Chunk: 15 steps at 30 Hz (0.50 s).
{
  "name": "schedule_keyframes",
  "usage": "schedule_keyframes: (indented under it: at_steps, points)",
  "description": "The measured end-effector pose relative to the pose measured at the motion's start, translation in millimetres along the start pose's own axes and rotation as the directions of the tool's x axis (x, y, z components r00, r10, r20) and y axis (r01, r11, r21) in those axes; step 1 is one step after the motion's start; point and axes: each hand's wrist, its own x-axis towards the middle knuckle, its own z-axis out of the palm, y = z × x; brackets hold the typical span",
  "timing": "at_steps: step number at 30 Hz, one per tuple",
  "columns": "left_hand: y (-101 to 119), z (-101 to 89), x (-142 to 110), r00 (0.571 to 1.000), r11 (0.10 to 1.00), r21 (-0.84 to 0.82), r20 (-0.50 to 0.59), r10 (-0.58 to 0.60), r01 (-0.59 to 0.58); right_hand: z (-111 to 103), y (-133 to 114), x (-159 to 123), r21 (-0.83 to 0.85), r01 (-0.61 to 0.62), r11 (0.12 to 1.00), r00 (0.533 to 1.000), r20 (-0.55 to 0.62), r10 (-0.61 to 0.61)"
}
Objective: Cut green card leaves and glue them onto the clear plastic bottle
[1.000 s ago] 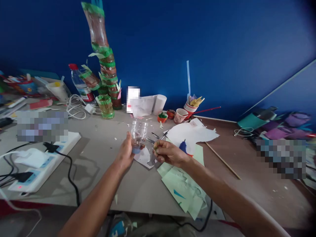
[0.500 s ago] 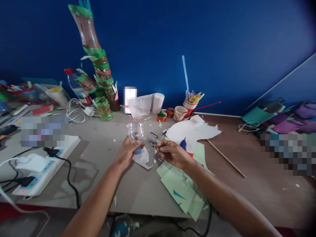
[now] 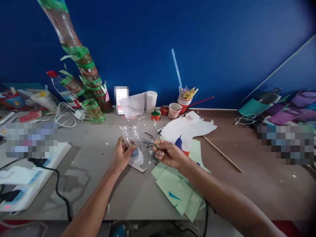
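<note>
My left hand [image 3: 122, 154] is closed around a cut clear plastic bottle [image 3: 130, 132], held with its wide end up and a blue part at the bottom. In my right hand [image 3: 168, 154], the fingers are pinched on the handles of a pair of scissors [image 3: 146, 142]. Their blades point left toward the bottle's side; whether they touch it I cannot tell. Beneath the bottle lies a torn scrap of white paper [image 3: 138, 163]. Green paper sheets [image 3: 170, 189] are spread under my right wrist. A dark pen [image 3: 148, 135] lies just behind the scissors.
A tall tree-like stack of painted bottles [image 3: 90, 70] leans at the back left. A white power strip [image 3: 53, 158] with cords occupies the left. Paint pots [image 3: 155, 115], a paper cup [image 3: 174, 111] and a paper roll [image 3: 151, 101] line the wall. A wooden stick [image 3: 222, 153] lies right.
The view has shifted, so most objects appear farther left. My left hand has tilted the bottle slightly, and its grip looks a little different. The scissors stay in my right hand.
</note>
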Motion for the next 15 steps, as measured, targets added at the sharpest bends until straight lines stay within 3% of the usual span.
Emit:
schedule_keyframes:
  at_steps: [6, 12, 15]
  points:
    - [-4.3, 0.1, -3.1, 1.0, 0.975, 0.219, 0.026, 0.017, -0.023, 1.2, -1.4, -1.2, 0.09, -0.042, 0.995, 0.999, -0.023, 0.044]
    - [1.9, 2.2, -4.3, 0.991, 0.995, 0.093, 0.133, 0.008, -0.021, -0.1, 1.2, -0.5, 0.043, -0.035, 0.998, 0.999, -0.038, 0.037]
    - [1.8, 2.2, -4.0, 0.992, 0.997, 0.073, 0.128, -0.008, -0.001, -3.1, 4.2, 1.2, -0.034, -0.017, 0.999, 0.999, -0.051, 0.015]
